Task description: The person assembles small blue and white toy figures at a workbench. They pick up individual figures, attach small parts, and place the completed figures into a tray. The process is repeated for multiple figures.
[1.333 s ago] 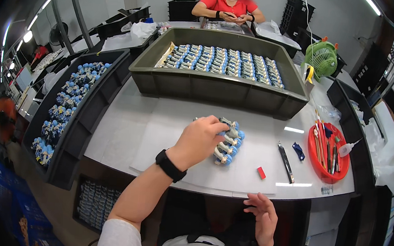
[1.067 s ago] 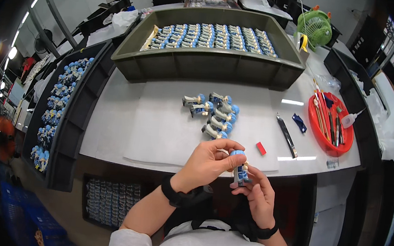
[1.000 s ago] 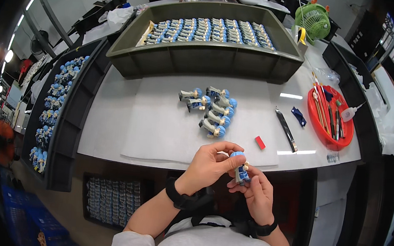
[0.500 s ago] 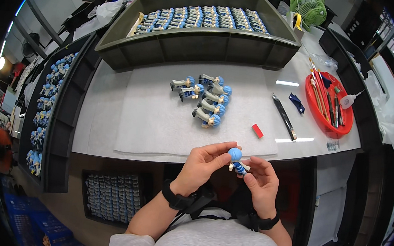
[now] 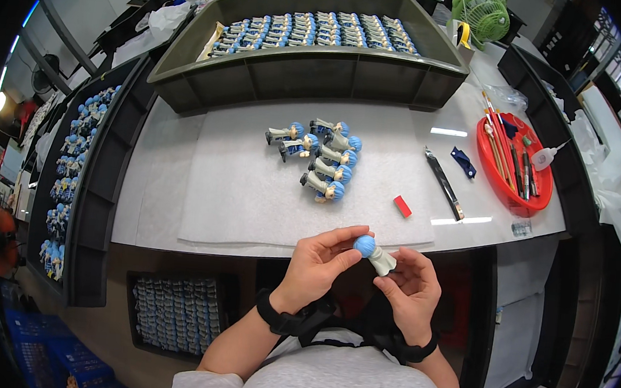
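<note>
Between my two hands, just off the table's near edge, is a small blue-haired figurine whose pale cloak now faces up. My left hand pinches its blue head between thumb and fingers. At its lower end my right hand closes thumb and fingers on the body, hiding the feet. Farther forward, several matching figurines lie on their sides in a loose group on a white foam sheet. A small red block rests near the sheet's right side.
A large grey tray packed with figurines spans the table's back. Another dark tray of figurines stands at left. To the right lie a craft knife, a dark blue piece and a red dish of brushes. A green fan stands behind.
The figurine has been turned over between my fingers: its blue-and-white front showed before, its pale cloak shows now. Both hands still hold it in nearly the same place.
</note>
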`<state>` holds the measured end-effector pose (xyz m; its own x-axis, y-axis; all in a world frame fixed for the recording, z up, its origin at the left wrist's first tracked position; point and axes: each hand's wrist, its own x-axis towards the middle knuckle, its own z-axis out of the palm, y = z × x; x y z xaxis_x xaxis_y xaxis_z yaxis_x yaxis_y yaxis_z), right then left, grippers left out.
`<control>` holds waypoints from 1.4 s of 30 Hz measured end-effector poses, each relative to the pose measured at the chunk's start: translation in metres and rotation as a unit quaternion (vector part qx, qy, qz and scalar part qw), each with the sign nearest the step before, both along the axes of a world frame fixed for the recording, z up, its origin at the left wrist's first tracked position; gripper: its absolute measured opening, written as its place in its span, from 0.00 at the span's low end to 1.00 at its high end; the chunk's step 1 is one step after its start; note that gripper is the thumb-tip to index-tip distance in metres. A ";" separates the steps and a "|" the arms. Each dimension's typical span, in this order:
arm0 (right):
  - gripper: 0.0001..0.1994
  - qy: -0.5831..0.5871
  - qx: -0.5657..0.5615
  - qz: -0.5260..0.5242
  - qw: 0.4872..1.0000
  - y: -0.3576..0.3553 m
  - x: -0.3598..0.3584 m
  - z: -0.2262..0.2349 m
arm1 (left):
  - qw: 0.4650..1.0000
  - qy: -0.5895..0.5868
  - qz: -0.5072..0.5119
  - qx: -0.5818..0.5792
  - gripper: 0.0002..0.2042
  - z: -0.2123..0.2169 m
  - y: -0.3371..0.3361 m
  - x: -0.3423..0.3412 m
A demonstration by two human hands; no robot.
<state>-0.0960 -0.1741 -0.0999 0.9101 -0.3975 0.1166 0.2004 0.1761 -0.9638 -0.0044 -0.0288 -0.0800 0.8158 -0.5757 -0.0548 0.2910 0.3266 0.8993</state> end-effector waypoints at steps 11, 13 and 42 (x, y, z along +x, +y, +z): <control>0.27 -0.062 0.011 -0.003 0.998 -0.002 0.003 0.012 | 0.990 0.048 -0.081 0.101 0.16 -0.006 -0.004 -0.005; 0.28 -0.063 0.009 0.001 0.998 -0.003 0.003 0.011 | 0.991 0.052 -0.079 0.097 0.16 -0.005 -0.004 -0.005; 0.12 0.373 -0.326 -0.466 0.733 -0.353 -0.219 -0.090 | 0.906 -0.322 0.124 0.245 0.11 -0.029 -0.058 0.001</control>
